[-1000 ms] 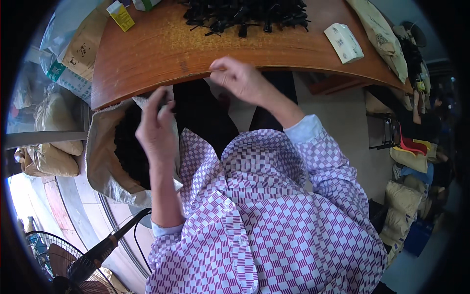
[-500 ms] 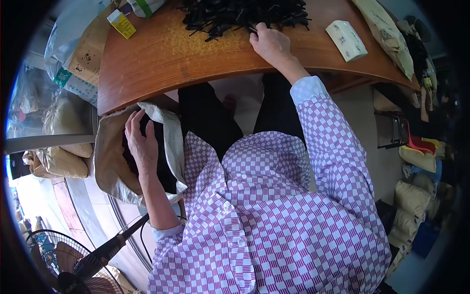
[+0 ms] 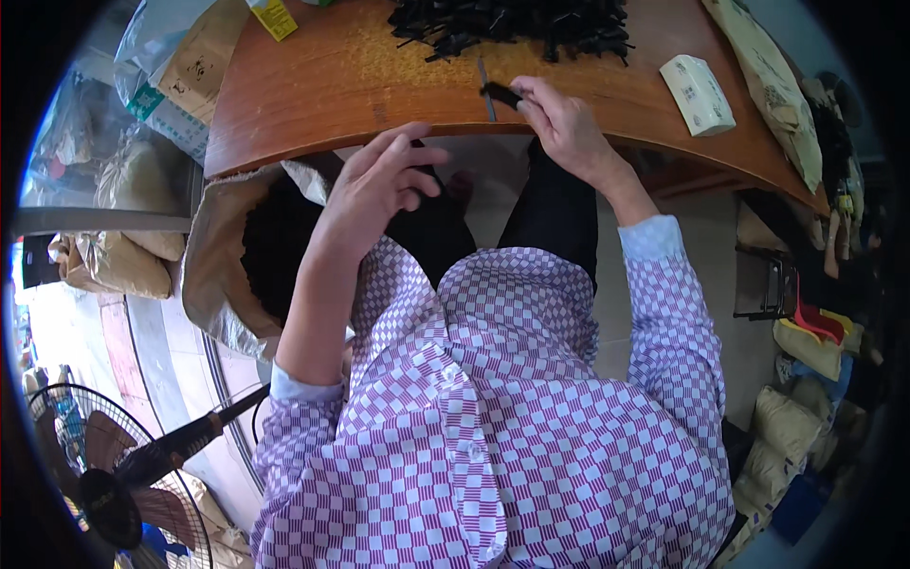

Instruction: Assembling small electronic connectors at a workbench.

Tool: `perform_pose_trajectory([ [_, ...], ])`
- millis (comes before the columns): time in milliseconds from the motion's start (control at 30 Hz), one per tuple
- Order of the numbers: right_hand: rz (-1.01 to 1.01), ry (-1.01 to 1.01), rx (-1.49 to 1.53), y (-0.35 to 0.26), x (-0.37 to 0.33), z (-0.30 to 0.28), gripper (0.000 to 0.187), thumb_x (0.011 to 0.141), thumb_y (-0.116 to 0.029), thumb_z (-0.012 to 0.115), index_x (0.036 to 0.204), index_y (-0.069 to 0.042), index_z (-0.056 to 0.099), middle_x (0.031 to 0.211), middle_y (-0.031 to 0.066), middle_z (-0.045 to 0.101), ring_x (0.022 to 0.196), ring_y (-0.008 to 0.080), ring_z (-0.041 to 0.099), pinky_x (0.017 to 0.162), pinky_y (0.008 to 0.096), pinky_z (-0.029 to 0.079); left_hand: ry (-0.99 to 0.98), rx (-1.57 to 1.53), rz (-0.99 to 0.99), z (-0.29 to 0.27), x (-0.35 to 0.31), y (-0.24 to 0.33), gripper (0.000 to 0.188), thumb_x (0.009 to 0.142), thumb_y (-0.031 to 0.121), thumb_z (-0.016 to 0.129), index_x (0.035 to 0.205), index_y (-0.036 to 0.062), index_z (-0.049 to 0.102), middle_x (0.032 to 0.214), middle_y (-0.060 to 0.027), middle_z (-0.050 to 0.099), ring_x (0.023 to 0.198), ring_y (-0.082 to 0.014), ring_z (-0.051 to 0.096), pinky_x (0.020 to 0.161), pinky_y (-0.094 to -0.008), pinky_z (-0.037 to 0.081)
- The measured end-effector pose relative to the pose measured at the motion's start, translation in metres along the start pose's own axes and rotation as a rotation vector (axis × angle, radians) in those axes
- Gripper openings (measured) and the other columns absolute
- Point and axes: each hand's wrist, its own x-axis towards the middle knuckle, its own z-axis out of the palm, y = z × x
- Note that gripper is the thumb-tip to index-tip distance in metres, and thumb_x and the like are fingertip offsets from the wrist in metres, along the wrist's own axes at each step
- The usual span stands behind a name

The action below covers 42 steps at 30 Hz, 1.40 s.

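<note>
My right hand point(image 3: 571, 136) is above the front edge of the wooden table point(image 3: 313, 95). It pinches a small black strip-like piece point(image 3: 504, 94) between thumb and fingers. The piece crosses a thin grey metal strip point(image 3: 489, 106) near the table edge; I cannot tell whether they touch. Behind it lies a heap of similar black pieces point(image 3: 512, 27). My left hand point(image 3: 379, 190) hovers over my lap, fingers apart and holding nothing. Below and left of it stands an open pale sack point(image 3: 210, 275) with a dark mass of black pieces point(image 3: 275, 251) inside.
A white patterned packet point(image 3: 699, 95) lies on the table's right, beside a large pale bag point(image 3: 773, 104). A small yellow carton point(image 3: 275, 17) and a brown paper bag point(image 3: 197, 71) are at the left. A fan point(image 3: 118, 493) stands at lower left.
My right hand has drawn back from the heap toward the table edge with a black piece. My left hand has come out of the sack's opening, moving right and up toward the table.
</note>
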Motion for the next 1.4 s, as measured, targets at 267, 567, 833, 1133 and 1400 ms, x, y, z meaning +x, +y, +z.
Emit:
perform_pose_trajectory([
  [267, -0.314, -0.042, 0.089, -0.069, -0.033, -0.001, 0.041, 0.079, -0.001, 0.063, 0.119, -0.010, 0.054, 0.094, 0.0064, 0.069, 0.072, 0.0230, 0.068, 0.057, 0.0294, 0.055, -0.459, -0.633, -0.200, 0.010, 0.003, -0.036, 0.049, 0.098, 0.033, 0.047, 0.132, -0.0014, 0.043, 0.101, -0.0227, 0.062, 0.067, -0.0135, 0.063, 0.050, -0.0153, 0.045],
  [567, -0.302, -0.113, 0.224, -0.072, -0.047, 0.013, 0.049, 0.077, 0.005, 0.063, 0.123, -0.007, 0.052, 0.117, 0.0110, 0.063, 0.088, 0.0260, 0.068, 0.070, 0.0305, 0.058, -0.433, -0.845, -0.247, 0.024, -0.020, -0.044, 0.043, 0.092, 0.017, 0.059, 0.129, 0.0023, 0.044, 0.098, -0.0226, 0.063, 0.068, -0.0187, 0.066, 0.053, -0.0182, 0.050],
  [833, 0.248, -0.044, 0.460, -0.104, -0.061, 0.031, 0.019, 0.098, -0.014, 0.047, 0.115, -0.005, 0.050, 0.073, 0.0038, 0.054, 0.066, 0.0085, 0.052, 0.058, 0.0208, 0.042, -0.003, -0.043, 0.019, 0.031, -0.029, -0.041, 0.029, 0.089, 0.004, 0.059, 0.116, 0.0080, 0.048, 0.086, -0.0064, 0.061, 0.073, -0.0127, 0.066, 0.062, -0.0220, 0.055],
  [1133, 0.318, -0.134, 0.458, -0.116, -0.059, 0.049, 0.017, 0.099, -0.013, 0.043, 0.109, -0.002, 0.052, 0.074, 0.0113, 0.063, 0.067, 0.0166, 0.065, 0.058, 0.0258, 0.050, 0.133, 0.466, 0.292, 0.028, -0.027, -0.055, 0.030, 0.083, -0.007, 0.058, 0.106, 0.0035, 0.042, 0.072, -0.0066, 0.055, 0.066, -0.0102, 0.060, 0.055, -0.0252, 0.049],
  [1400, 0.287, -0.092, 0.330, -0.112, -0.058, 0.063, 0.015, 0.097, -0.009, 0.045, 0.108, -0.002, 0.054, 0.078, 0.0128, 0.065, 0.070, 0.0212, 0.067, 0.059, 0.0278, 0.051, 0.276, 0.796, 0.388, 0.031, -0.025, -0.057, 0.034, 0.078, -0.005, 0.061, 0.106, 0.0045, 0.045, 0.072, -0.0131, 0.057, 0.061, -0.0260, 0.060, 0.053, -0.0345, 0.048],
])
